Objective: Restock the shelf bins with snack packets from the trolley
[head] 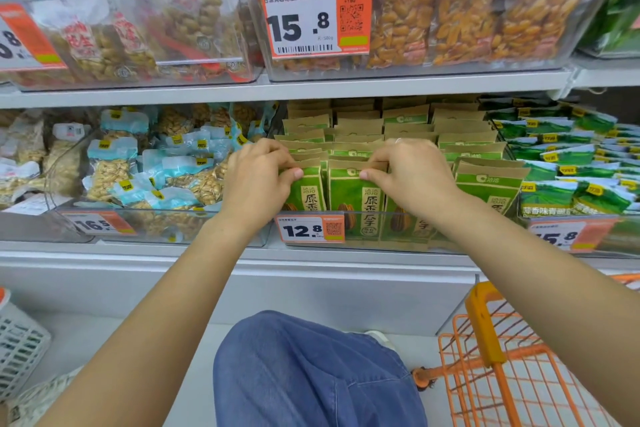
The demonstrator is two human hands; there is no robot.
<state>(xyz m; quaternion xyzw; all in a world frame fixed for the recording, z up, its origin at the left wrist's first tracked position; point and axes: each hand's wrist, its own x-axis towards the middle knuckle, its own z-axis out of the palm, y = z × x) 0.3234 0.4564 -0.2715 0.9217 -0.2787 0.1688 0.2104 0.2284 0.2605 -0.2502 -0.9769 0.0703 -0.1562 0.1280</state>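
Both hands on packets in the lower shelf bin.
Left hand pinching the kraft top of a green-and-brown paper snack packet; right hand pinching its neighbour; orange wire trolley at four o'clock.

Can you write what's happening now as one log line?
left hand: pinching green packet | right hand: pinching next packet | trolley: right
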